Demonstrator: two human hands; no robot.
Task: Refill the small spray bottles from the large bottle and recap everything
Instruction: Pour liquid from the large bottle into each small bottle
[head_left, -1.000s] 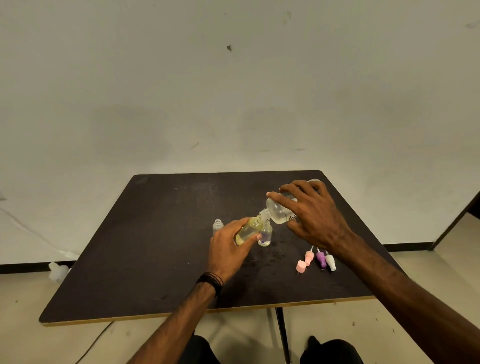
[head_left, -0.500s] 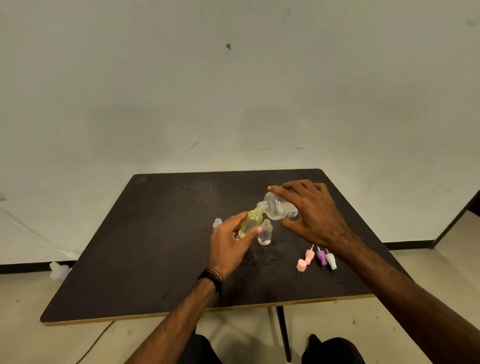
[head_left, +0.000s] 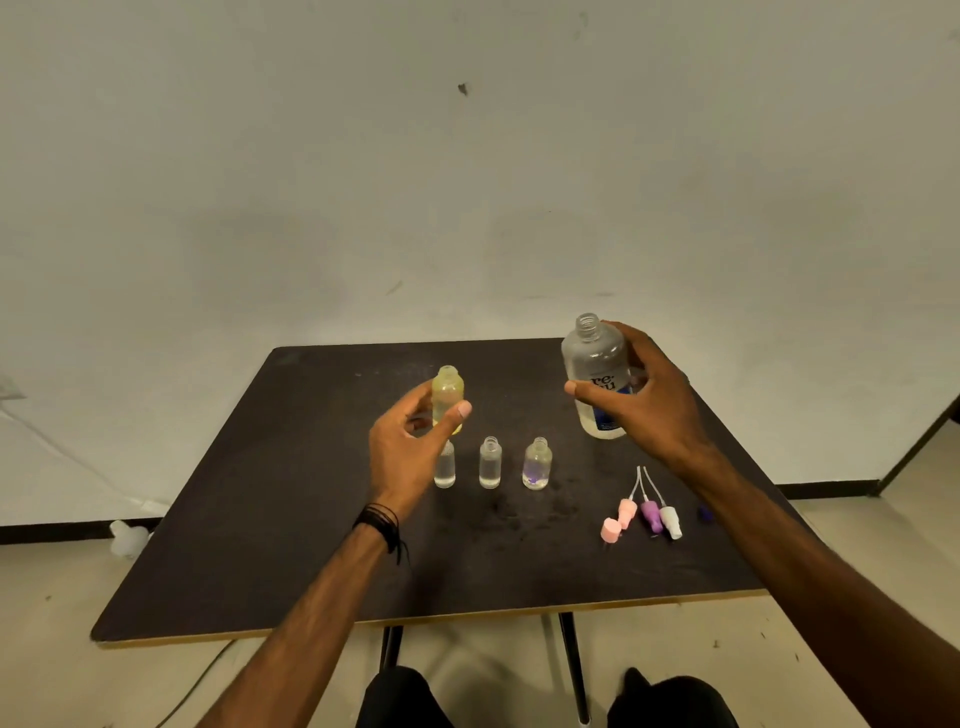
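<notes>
My left hand (head_left: 410, 457) holds a small yellow bottle (head_left: 448, 396) upright above the dark table (head_left: 291, 519), its neck uncapped. My right hand (head_left: 644, 405) grips the large clear bottle (head_left: 595, 374), upright and uncapped, at the table's right. Three small clear bottles stand in a row below my left hand: one (head_left: 444, 470) partly behind my fingers, a second (head_left: 490, 462), and a rounder one (head_left: 537, 464) with a purple tint at its base. All three are uncapped. Spray caps in pink (head_left: 627, 512), purple (head_left: 651, 515) and white (head_left: 670, 521) lie near my right forearm.
A loose pink cap (head_left: 610, 530) lies beside the spray caps, and a small dark purple cap (head_left: 704, 513) sits by my right forearm. A white object (head_left: 127, 540) lies on the floor left of the table. The table's front edge is near my knees.
The large bottle was tilted with its neck against the yellow bottle; now both are upright and apart. My right hand moved right and my left hand lifted the yellow bottle leftward.
</notes>
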